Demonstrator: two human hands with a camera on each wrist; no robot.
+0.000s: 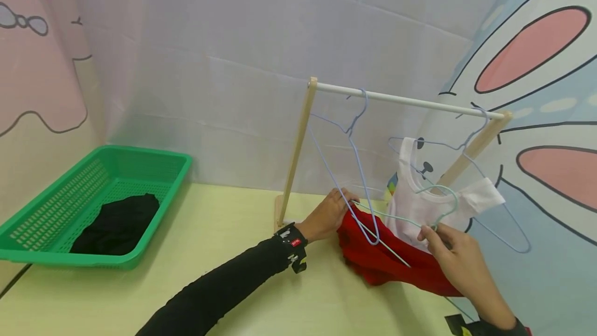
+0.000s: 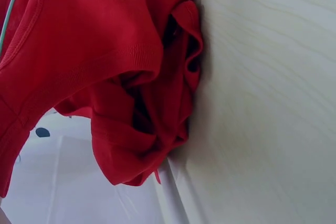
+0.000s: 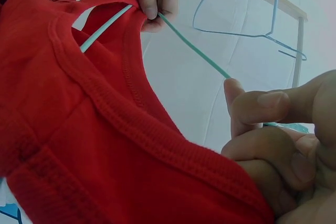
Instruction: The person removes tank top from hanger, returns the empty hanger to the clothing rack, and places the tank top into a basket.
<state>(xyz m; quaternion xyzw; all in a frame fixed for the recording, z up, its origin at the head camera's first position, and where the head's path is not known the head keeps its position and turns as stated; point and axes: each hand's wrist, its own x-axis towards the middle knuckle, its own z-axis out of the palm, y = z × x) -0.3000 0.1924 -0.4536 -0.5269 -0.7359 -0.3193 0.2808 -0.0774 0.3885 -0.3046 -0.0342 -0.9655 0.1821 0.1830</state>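
- Gripping with fingers of left hand: shoulder of red garment, over one end of green hanger.
- Pinching same hanger near its middle with fingers of right hand.
- Find red garment slung between both sets of fingers; judge half-threaded, with other hanger end apparently outside, below right fingers.
- Count as done: white garment on blue hanger, on rail beyond right fingers.
- Reckon as remaining: black cloth in green basket, well left of left fingers.

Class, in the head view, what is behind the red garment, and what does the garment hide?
Behind the red garment is a white top; its upper part shows. The garment covers its lower part, so its hem and anything else there cannot be seen.
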